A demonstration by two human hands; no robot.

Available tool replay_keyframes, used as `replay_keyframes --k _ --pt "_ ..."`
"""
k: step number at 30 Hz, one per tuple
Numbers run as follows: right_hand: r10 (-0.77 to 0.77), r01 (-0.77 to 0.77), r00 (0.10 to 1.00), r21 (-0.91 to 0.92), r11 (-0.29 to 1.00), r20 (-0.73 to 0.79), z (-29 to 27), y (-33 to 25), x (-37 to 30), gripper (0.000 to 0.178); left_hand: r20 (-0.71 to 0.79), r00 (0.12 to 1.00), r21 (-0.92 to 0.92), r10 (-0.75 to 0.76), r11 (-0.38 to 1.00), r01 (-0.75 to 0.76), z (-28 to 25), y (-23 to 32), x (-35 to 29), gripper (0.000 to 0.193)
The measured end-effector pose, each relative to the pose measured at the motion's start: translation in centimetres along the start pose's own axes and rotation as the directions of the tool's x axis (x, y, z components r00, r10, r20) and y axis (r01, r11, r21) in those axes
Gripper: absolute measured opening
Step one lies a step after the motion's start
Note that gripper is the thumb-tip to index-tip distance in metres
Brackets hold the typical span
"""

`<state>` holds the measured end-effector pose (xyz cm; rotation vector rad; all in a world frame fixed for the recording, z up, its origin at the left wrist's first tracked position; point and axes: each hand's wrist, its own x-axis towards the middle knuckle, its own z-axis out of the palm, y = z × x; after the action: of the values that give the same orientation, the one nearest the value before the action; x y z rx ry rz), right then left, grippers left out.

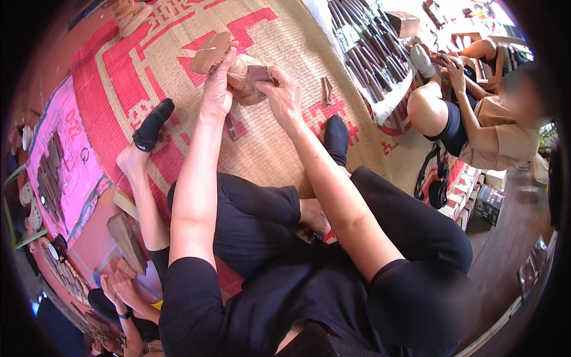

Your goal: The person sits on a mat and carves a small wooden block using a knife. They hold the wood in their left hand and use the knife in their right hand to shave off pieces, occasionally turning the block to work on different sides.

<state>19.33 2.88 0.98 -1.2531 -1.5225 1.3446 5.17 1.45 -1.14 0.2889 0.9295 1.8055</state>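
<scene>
Out over the mat, my left hand [217, 90] is closed round a pale wooden carving [242, 89] near its flat, squared base [209, 55]. The carving lies tilted in the air between my two arms. My right hand [282, 98] pinches a brown piece of sandpaper [260, 75] between thumb and fingers, against the carving's other end. How far the sheet wraps round the wood is hidden. Below the carving, a small slim tool [231, 127] rests on the mat. A curled brown scrap [327, 91] lies to the right of my right hand.
A red and straw-coloured woven mat [262, 149] spreads under my legs. Many dark-handled tools [369, 59] lie in rows at the upper right, beside a seated person [482, 119]. Another carving [126, 15] stands far left. Dark pieces lie on a pink cloth [80, 160]; another person's hands [122, 291] show lower left.
</scene>
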Motion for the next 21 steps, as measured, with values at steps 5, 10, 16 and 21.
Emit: replay_keyframes --k 5,10,16,21 --pt "0.08 -0.083 0.996 0.106 0.991 0.031 0.1 -1.1 0.8 0.019 0.133 0.988 -0.254 -0.075 0.961 0.107 -0.8 0.3 0.0 0.028" --pt "0.004 0.012 0.996 0.181 0.983 -0.086 1.0 -0.9 2.4 0.024 0.178 0.982 -0.231 -0.066 0.967 0.107 1.0 0.8 -1.1 0.038" --pt "0.036 -0.021 0.997 0.219 0.976 -0.064 2.0 -1.8 2.2 0.024 0.23 0.967 -0.212 -0.11 0.964 0.16 1.1 0.6 -1.6 0.049" --pt "0.017 -0.002 0.999 0.345 0.939 -0.043 0.9 -1.6 3.0 0.019 0.313 0.941 -0.186 -0.129 0.963 0.194 1.3 0.5 -1.6 0.047"
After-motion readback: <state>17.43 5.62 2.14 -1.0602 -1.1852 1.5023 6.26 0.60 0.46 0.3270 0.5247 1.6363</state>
